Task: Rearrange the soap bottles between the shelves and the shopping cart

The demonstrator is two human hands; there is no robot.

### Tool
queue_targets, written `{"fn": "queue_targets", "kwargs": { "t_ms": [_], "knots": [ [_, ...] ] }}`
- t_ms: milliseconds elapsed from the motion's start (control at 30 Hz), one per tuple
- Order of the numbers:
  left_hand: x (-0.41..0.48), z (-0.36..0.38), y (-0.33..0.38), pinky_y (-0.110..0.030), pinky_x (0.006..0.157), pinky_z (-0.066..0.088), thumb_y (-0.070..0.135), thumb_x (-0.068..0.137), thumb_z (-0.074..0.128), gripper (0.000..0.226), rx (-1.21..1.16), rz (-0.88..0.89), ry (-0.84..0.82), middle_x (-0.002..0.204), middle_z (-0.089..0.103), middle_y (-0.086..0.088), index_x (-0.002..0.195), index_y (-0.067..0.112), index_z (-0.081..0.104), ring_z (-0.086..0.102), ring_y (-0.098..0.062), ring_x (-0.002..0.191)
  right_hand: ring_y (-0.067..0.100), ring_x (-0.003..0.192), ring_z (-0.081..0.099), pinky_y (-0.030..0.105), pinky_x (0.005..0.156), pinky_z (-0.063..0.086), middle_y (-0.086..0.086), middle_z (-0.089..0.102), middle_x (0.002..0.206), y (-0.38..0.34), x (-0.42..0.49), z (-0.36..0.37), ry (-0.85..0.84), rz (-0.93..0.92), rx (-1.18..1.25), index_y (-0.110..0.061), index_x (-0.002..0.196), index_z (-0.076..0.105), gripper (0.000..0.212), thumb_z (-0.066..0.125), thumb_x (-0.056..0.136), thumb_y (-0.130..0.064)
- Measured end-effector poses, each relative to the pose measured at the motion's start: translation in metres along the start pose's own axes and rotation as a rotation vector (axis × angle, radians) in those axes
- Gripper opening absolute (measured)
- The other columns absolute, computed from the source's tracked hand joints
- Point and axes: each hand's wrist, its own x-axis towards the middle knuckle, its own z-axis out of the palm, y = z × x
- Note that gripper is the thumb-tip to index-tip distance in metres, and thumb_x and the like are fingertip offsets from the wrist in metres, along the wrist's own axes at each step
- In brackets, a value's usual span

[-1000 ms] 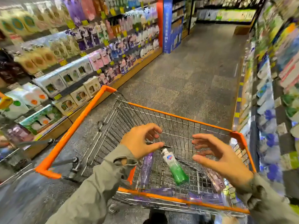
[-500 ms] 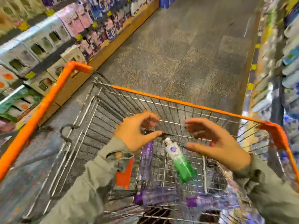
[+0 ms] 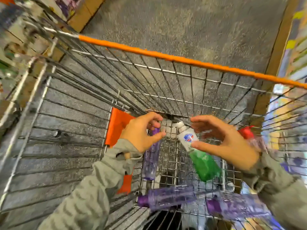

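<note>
A soap bottle with a white top and green bottom [image 3: 205,165] lies on the wire floor of the orange-rimmed shopping cart [image 3: 166,55]. My right hand [image 3: 227,141] is curved around its neck, thumb over the label and fingers near the cap; I cannot tell if it touches. My left hand [image 3: 141,131] hovers with curved fingers over the cap end of a clear purple bottle [image 3: 150,161] and holds nothing. Two more purple bottles [image 3: 167,197] [image 3: 235,206] lie across the cart's near end.
A red-capped item [image 3: 246,131] sits behind my right hand by the cart's right wall. An orange flap [image 3: 117,125] hangs on the left inside wall. Blurred shelves run along both sides of the grey aisle floor [image 3: 182,22].
My view has tilted down into the cart. Both hands have lowered toward the bottles, the right one closing in on the green bottle's neck.
</note>
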Motion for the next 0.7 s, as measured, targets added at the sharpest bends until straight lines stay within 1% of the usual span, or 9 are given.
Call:
{"fn": "queue_targets", "kwargs": {
  "t_ms": [100,200,267,400,500,567,600,633,700],
  "knots": [
    [0.012,0.023,-0.025,-0.028,0.073,0.052,0.019,0.072,0.081,0.038,0.023,-0.049,-0.020,0.082,0.057,0.014,0.105,0.017,0.062,0.057,-0.010,0.070,0.013,0.102,0.062,0.021,0.091,0.049,-0.013,0.066,0.107,0.036,0.010,0.005,0.022,0.052,0.040,-0.042,0.110,0.058,0.059,0.074,0.059,-0.067],
    [0.017,0.045,-0.050,-0.033,0.078,0.053,0.018,0.070,0.082,0.045,0.010,-0.091,-0.024,0.087,0.056,0.011,0.110,0.015,0.061,0.057,-0.013,0.073,0.012,0.103,0.061,0.019,0.092,0.047,-0.015,0.065,0.108,0.070,0.016,0.011,0.033,0.098,0.048,-0.043,0.112,0.057,0.061,0.074,0.059,-0.068],
    [0.020,0.057,-0.063,-0.035,0.082,0.051,0.018,0.071,0.082,0.047,0.008,-0.138,-0.039,0.095,0.058,0.005,0.112,0.014,0.060,0.058,-0.017,0.080,0.013,0.101,0.061,0.022,0.089,0.050,-0.017,0.064,0.108,0.089,0.020,0.014,0.035,0.137,0.038,-0.044,0.111,0.056,0.062,0.072,0.057,-0.071],
    [0.028,0.076,-0.088,-0.037,0.089,0.047,0.019,0.073,0.080,0.052,0.060,-0.250,-0.085,0.114,0.057,-0.007,0.119,0.014,0.056,0.058,-0.027,0.097,0.004,0.101,0.060,0.029,0.084,0.052,-0.020,0.062,0.114,0.121,0.027,0.021,0.027,0.188,0.017,-0.046,0.112,0.056,0.061,0.071,0.058,-0.071],
    [0.030,0.090,-0.103,-0.033,0.095,0.042,0.021,0.072,0.080,0.059,0.096,-0.312,-0.102,0.120,0.051,-0.009,0.125,0.015,0.052,0.053,-0.029,0.107,0.001,0.101,0.058,0.025,0.087,0.049,-0.014,0.063,0.111,0.138,0.031,0.025,0.053,0.199,-0.035,-0.036,0.114,0.055,0.058,0.078,0.065,-0.056],
    [0.031,0.099,-0.113,-0.026,0.096,0.032,0.022,0.074,0.078,0.063,0.151,-0.325,-0.141,0.121,0.047,-0.009,0.128,0.014,0.047,0.046,-0.028,0.114,0.003,0.099,0.057,0.023,0.086,0.048,-0.008,0.061,0.112,0.148,0.035,0.028,0.069,0.218,-0.070,-0.037,0.114,0.050,0.055,0.076,0.065,-0.042],
    [0.032,0.103,-0.117,-0.026,0.096,0.030,0.022,0.074,0.078,0.066,0.162,-0.339,-0.148,0.121,0.045,-0.009,0.130,0.013,0.045,0.043,-0.027,0.116,0.006,0.098,0.057,0.023,0.085,0.048,-0.007,0.061,0.111,0.152,0.037,0.029,0.070,0.229,-0.086,-0.039,0.113,0.049,0.054,0.073,0.064,-0.039],
    [0.031,0.109,-0.123,-0.027,0.098,0.031,0.022,0.072,0.079,0.070,0.171,-0.363,-0.151,0.122,0.044,-0.011,0.132,0.013,0.044,0.042,-0.027,0.117,0.010,0.098,0.056,0.025,0.083,0.049,-0.008,0.060,0.109,0.160,0.038,0.032,0.065,0.252,-0.096,-0.040,0.112,0.048,0.053,0.073,0.065,-0.036],
    [0.029,0.115,-0.128,-0.036,0.099,0.037,0.023,0.068,0.082,0.078,0.195,-0.385,-0.127,0.122,0.044,-0.015,0.134,0.014,0.043,0.045,-0.032,0.115,0.015,0.099,0.056,0.028,0.080,0.049,-0.010,0.059,0.108,0.165,0.039,0.035,0.052,0.284,-0.106,-0.042,0.111,0.046,0.053,0.076,0.069,-0.029]
  ]
}}
